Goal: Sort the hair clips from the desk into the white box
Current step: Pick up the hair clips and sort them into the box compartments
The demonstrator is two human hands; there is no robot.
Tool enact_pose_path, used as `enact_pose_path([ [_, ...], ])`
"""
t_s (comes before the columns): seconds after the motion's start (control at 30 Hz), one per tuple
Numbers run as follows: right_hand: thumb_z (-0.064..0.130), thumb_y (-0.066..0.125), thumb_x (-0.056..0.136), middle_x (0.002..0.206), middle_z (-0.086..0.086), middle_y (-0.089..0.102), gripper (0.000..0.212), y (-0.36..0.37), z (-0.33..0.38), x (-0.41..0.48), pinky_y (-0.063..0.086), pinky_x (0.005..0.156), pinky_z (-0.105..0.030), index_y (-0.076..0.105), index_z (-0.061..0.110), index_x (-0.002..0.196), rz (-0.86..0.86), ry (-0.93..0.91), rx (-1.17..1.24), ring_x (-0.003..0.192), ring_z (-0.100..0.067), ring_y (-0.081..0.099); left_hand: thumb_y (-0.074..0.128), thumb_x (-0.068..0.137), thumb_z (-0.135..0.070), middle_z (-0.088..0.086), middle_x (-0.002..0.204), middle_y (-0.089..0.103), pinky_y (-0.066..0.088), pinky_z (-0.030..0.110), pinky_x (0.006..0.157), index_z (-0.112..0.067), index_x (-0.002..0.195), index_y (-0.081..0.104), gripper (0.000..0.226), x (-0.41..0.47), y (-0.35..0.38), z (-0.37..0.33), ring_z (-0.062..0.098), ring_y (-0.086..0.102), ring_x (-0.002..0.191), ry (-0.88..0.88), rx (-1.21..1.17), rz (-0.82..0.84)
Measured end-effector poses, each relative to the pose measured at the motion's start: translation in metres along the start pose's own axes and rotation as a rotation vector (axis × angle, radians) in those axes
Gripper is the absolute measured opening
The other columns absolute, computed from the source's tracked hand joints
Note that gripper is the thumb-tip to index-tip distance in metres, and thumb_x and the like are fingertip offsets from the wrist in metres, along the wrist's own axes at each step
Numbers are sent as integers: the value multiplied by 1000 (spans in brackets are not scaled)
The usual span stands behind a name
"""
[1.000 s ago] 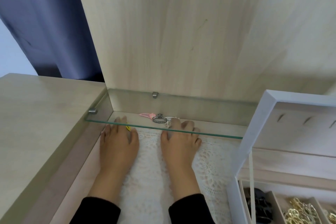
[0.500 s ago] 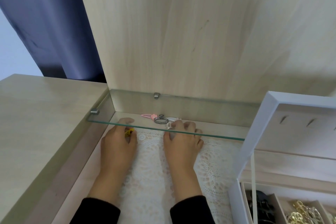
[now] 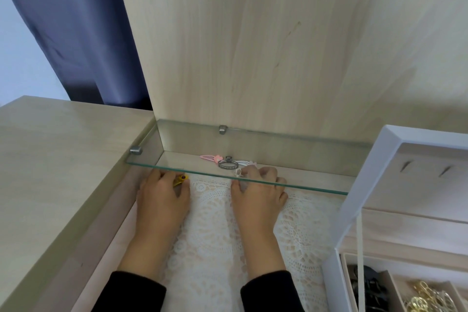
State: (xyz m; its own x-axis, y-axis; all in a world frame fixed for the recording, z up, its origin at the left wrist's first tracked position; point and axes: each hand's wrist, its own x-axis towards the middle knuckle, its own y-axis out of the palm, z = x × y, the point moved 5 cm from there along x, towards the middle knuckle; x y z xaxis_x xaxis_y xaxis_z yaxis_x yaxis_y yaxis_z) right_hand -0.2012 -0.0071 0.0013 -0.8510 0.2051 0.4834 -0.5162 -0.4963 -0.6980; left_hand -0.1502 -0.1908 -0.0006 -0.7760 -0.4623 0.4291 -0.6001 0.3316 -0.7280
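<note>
Yellow clip [image 3: 180,180] sat pinched in the left hand [image 3: 162,197] under the glass shelf [image 3: 316,177]. The right hand [image 3: 258,195] curled by a pale clip [image 3: 238,172], grip unclear. Lifting fast could bump the glass, dropping clips.

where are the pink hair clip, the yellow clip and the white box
pink hair clip [image 3: 208,157]: head view, flat bar
yellow clip [image 3: 180,179]: head view, exposed tip
white box [image 3: 334,284]: head view, left wall

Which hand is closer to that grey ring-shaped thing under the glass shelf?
Right. The right hand lies just right of the grey ring-shaped thing; the left hand sits farther off to its left, holding a yellow clip.
</note>
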Motion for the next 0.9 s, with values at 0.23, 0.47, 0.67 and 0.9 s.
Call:
enact_pose_path([
  [0.23, 21, 74, 71, 102, -5, 58, 20, 0, -2, 0, 27, 74, -33, 70, 26, 89, 74, 34, 65, 92, -28, 47, 67, 88, -20, 3, 84, 62, 46, 34, 70, -9, 92, 65, 12, 2, -4, -3, 24, 58, 79, -13, -88, 23],
  [0.47, 29, 58, 82, 112, 3, 56, 21, -3, -1, 0, 23, 79, -31, 67, 28, 101, 226, 74, 94, 104, -24, 42, 74, 84, -24, -6, 78, 61, 47, 26, 68, -17, 90, 66, 12, -6, -7, -20, 8, 58, 76, -79, -288, 102],
  [0.67, 25, 53, 84, 99, 4, 64, 13, -16, 4, -10, 21, 78, -31, 60, 21, 94, 207, 126, 165, 99, -23, 42, 79, 79, -23, -5, 76, 62, 48, 24, 66, -25, 96, 65, 23, -17, -4, -33, 9, 57, 71, -67, -422, 183],
  [0.9, 19, 51, 86, 103, 7, 61, 19, -40, 8, -31, 19, 75, -29, 57, 21, 104, 295, 100, 183, 102, -17, 42, 74, 84, -17, -2, 85, 64, 43, 8, 65, -30, 103, 68, 24, -41, -18, -48, 12, 59, 73, -77, -541, 209],
])
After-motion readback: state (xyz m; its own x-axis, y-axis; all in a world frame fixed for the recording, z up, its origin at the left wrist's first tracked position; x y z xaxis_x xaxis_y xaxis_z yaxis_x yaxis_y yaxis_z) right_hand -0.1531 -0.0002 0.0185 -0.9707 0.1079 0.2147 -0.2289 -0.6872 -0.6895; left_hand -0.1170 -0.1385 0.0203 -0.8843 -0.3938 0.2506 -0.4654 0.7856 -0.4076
